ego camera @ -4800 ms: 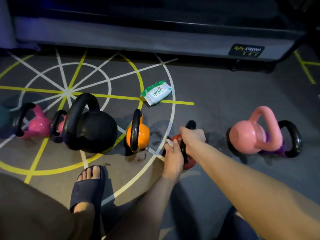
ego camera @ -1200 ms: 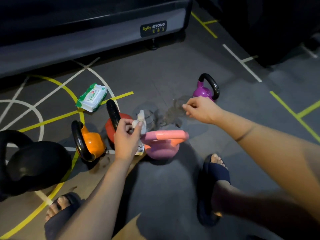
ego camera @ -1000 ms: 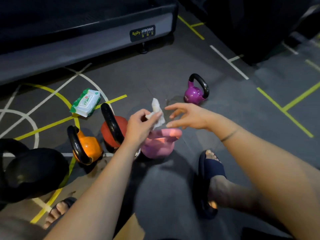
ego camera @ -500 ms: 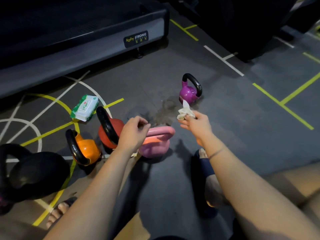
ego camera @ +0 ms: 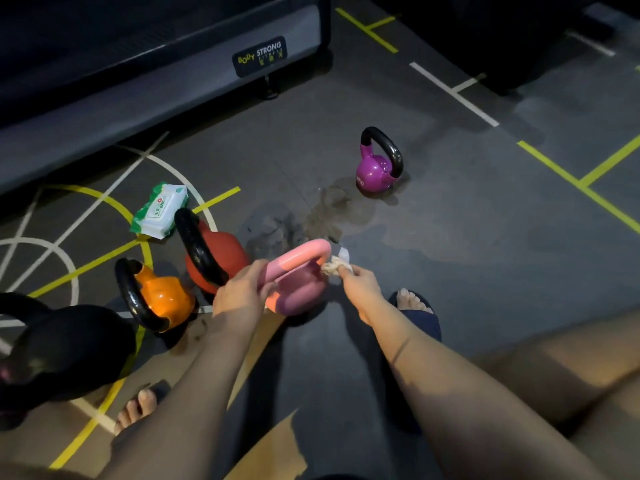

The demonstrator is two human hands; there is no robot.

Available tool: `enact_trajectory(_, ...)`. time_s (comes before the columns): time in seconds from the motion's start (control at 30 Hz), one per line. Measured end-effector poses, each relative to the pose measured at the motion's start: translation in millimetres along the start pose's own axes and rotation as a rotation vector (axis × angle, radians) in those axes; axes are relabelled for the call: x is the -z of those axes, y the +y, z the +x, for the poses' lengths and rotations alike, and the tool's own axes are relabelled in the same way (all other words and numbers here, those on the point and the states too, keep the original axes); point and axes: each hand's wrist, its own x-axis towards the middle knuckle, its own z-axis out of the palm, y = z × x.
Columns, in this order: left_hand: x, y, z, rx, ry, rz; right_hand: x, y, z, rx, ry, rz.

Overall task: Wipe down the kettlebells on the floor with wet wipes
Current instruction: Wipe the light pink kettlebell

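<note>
A pink kettlebell (ego camera: 298, 282) stands on the dark floor in front of me. My left hand (ego camera: 242, 292) grips the left end of its pink handle. My right hand (ego camera: 360, 284) pinches a crumpled white wet wipe (ego camera: 334, 268) and holds it against the right end of that handle. To the left stand a red kettlebell (ego camera: 221, 258) and an orange kettlebell (ego camera: 162, 299), both with black handles, and a large black kettlebell (ego camera: 65, 348) at the left edge. A small purple kettlebell (ego camera: 375, 168) stands apart, farther back on the right.
A green and white pack of wet wipes (ego camera: 161, 211) lies behind the red kettlebell. A treadmill base (ego camera: 138, 91) runs across the back. Damp marks (ego camera: 322, 216) show on the floor beyond the pink kettlebell. My sandalled feet (ego camera: 414, 306) flank the work spot.
The wipe passed from my left hand to my right. My left hand then took the pink handle, and my right hand brought the wipe down to the handle's right end.
</note>
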Motion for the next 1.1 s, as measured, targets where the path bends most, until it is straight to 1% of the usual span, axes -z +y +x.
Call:
enact_trajectory(0.07,-5,0,-11,0.020,0.048,-0.048,-8,-9,3,0.016,-0.056,-0.019)
enact_trajectory(0.17,-9,-1,-18,0.063,0.082,-0.090,-18,-21,1,0.039,-0.074,0.012)
enact_trajectory(0.3,-6,-6,-20,0.081,0.039,-0.127,-30,-20,6,0.038,0.002,0.153)
enact_trajectory(0.37,-6,-9,-24,0.098,0.015,-0.137,-34,-18,7,0.051,0.014,0.163)
enact_trajectory(0.47,-2,-16,-32,0.130,-0.013,-0.144,-39,-28,-11,0.078,-0.035,0.104)
enact_trajectory(0.57,3,-26,-38,0.147,-0.010,-0.211,-49,-30,-18,0.100,-0.113,0.037)
enact_trajectory(0.67,4,-36,-39,0.174,-0.013,-0.224,-53,-29,-26,0.130,-0.158,-0.040)
enact_trajectory(0.8,4,-44,-46,0.217,-0.029,-0.243,-53,-24,-30,0.177,-0.210,-0.200)
enact_trajectory(0.83,4,-45,-48,0.228,-0.032,-0.247,-55,-25,-30,0.174,-0.229,-0.178)
enact_trajectory(0.93,3,-52,-50,0.260,-0.030,-0.243,-63,-36,-30,0.129,-0.255,0.008)
enact_trajectory(0.97,3,-54,-49,0.272,-0.023,-0.246,-65,-40,-30,0.143,-0.261,0.059)
enact_trajectory(1.03,1,-57,-48,0.271,-0.006,-0.255,-69,-51,-35,0.219,-0.276,0.116)
enact_trajectory(1.1,0,-56,-48,0.260,-0.010,-0.271,-76,-60,-46,0.317,-0.297,0.099)
